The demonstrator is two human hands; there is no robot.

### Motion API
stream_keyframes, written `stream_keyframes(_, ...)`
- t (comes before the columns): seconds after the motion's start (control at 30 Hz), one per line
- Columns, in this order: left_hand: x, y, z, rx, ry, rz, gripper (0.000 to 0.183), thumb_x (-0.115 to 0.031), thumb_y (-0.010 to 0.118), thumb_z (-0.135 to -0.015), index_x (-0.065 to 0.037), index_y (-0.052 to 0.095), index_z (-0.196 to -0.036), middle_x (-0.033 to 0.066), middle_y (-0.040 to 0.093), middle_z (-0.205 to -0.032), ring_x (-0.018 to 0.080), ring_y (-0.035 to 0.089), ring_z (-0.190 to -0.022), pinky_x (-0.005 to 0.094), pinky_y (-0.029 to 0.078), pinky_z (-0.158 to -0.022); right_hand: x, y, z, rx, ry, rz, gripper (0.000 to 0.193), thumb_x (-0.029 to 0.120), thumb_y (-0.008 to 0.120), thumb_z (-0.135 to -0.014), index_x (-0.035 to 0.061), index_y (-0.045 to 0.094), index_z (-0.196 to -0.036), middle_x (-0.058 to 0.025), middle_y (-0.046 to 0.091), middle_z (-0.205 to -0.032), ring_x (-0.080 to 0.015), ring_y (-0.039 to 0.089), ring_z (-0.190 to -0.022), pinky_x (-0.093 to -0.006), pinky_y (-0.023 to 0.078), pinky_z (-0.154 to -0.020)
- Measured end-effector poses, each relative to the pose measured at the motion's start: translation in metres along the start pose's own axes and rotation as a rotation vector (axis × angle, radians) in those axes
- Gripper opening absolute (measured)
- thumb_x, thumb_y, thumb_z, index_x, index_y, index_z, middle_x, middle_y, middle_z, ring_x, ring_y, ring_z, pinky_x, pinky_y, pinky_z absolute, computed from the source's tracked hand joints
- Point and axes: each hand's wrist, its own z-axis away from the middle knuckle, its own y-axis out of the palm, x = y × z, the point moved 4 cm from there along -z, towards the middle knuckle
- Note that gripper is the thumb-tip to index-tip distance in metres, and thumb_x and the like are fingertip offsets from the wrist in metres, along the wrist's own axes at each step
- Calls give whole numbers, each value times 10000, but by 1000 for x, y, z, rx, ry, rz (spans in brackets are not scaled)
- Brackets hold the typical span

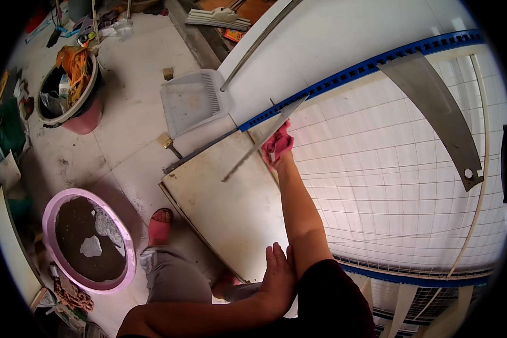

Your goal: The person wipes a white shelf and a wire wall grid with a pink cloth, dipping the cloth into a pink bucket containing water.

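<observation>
Stretched out ahead, my right hand (275,161) is closed on a bunched pink cloth (280,139). The cloth lies against a narrow grey metal strip (253,149) that slants out from a blue slotted rail (332,81). Most of the fingers are hidden by the cloth. My left hand (278,273) rests beside my right elbow, its fingers out straight and holding nothing. Below the strip is a pale, stained flat panel (217,205), and to the right of my right arm spreads a white wire grid (388,169).
A wide curved metal plate (442,112) hangs over the grid at right. On the floor at left are a pink tub (49,225) of murky, sudsy water, a rubbish bucket (84,119), a dustpan (188,104) and a brush (166,142). My slippered foot (160,225) stands beside the tub.
</observation>
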Motion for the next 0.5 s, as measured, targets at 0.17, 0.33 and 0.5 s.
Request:
stream_keyframes(0.17, 2, -4, -1, 25, -40, -1, 560, -142, 428, -857, 80, 314, -1359, 265, 399, -1347, 433, 372, -1248, 549, 240, -1033, 79, 50, 43, -54, -676, -349, 185, 236, 429, -938, 87, 533, -967, -89, 614, -823, -229, 578, -634, -357, 483, -511)
stream_keyframes(0.33, -4, -1, -2, 26, -19, 4, 553, -157, 405, -869, 93, 313, -1353, 270, 420, -1329, 423, 374, -1251, 539, 250, -1031, 74, 25, 46, -180, -782, -7, 214, 184, 516, -895, 11, 593, -995, -70, 628, -910, -144, 596, -749, -277, 497, -679)
stream_keyframes(0.5, 8, 0, -1, 38, -76, -106, 554, -162, 408, -870, 107, 313, -1346, 286, 431, -1305, 451, 365, -1241, 551, 216, -1044, 4, 56, 25, 1, -407, -263, 298, 276, 634, -836, 21, 576, -979, -77, 618, -889, -153, 579, -694, -296, 476, -562)
